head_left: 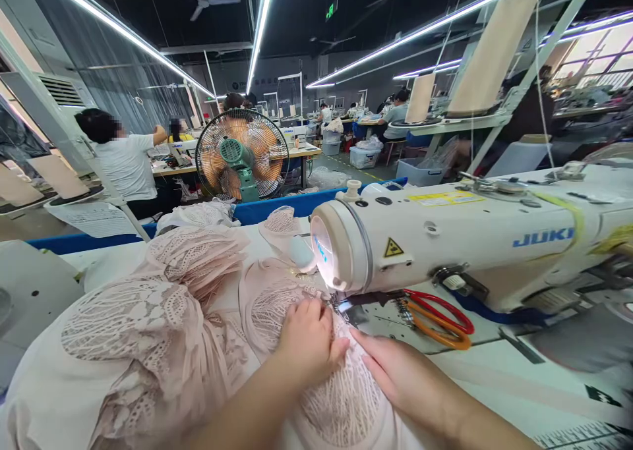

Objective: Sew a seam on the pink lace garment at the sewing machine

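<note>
A pale pink lace garment [163, 344] lies bunched across the white sewing table [519, 384], spreading to the left. My left hand [306, 341] presses flat on the lace just in front of the needle area. My right hand [403, 377] lies beside it, fingers resting on the same lace piece. Both hands hold the fabric down under the head of the white JUKI sewing machine [445, 239], whose lamp glows at its left end. The needle itself is hidden by the machine head and my left hand.
Red and orange handled scissors [440, 318] lie under the machine arm. A standing fan [242, 155] is behind a blue table edge [277, 206]. A person in a white shirt [123, 160] sits at back left; other workers and thread cones [489, 55] fill the hall.
</note>
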{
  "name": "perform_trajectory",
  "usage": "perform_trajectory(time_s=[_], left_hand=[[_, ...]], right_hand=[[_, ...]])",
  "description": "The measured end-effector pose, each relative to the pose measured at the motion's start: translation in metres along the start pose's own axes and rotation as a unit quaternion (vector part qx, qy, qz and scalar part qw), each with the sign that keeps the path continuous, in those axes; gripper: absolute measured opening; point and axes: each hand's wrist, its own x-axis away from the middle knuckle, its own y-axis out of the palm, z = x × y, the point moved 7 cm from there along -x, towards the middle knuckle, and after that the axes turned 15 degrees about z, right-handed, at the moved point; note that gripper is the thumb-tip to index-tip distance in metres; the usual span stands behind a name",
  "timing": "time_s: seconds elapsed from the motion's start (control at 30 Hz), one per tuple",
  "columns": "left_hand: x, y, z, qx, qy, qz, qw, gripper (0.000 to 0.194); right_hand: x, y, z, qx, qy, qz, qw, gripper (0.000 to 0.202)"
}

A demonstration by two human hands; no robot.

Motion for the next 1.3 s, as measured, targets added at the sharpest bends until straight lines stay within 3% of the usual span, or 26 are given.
perform_trajectory(time_s=[0.13,0.23,0.33,0.43,0.53,0.77,0.93,1.03,1.3], left_hand=[[0.003,-0.009,-0.001,0.017,-0.016,-0.014,1.000,0.037],[0.011,-0.019,0.009,0.018,-0.003,-0.073,0.997,0.039],[0.022,-0.023,0.018,0.000,-0.010,-0.158,0.987,0.067],[0.029,-0.018,0.018,-0.016,-0.027,-0.206,0.978,0.100],[0.029,-0.012,0.013,-0.032,-0.025,-0.207,0.978,0.112],[0.027,-0.019,0.001,-0.063,-0.056,-0.191,0.978,0.106],[0.036,-0.013,0.000,-0.087,-0.060,-0.205,0.973,0.127],[0.036,-0.009,-0.003,-0.127,-0.061,-0.220,0.965,0.126],[0.021,-0.035,-0.010,-0.147,-0.117,-0.238,0.953,0.112]], right_hand=[[0.008,-0.007,-0.001,0.014,0.019,-0.032,0.999,0.047],[0.021,-0.014,-0.003,-0.003,0.002,-0.061,0.998,0.047],[0.034,-0.015,0.000,0.002,-0.025,-0.089,0.996,0.046],[0.040,-0.014,0.006,0.017,-0.027,-0.096,0.995,0.041],[0.037,-0.012,0.007,0.032,-0.027,-0.095,0.995,0.041],[0.027,-0.019,-0.001,0.053,-0.023,-0.084,0.995,0.038],[0.031,-0.024,-0.002,0.058,-0.021,-0.099,0.993,0.037],[0.030,-0.024,-0.004,0.074,-0.034,-0.092,0.992,0.035],[0.014,-0.023,-0.012,0.116,-0.020,-0.079,0.990,0.030]])
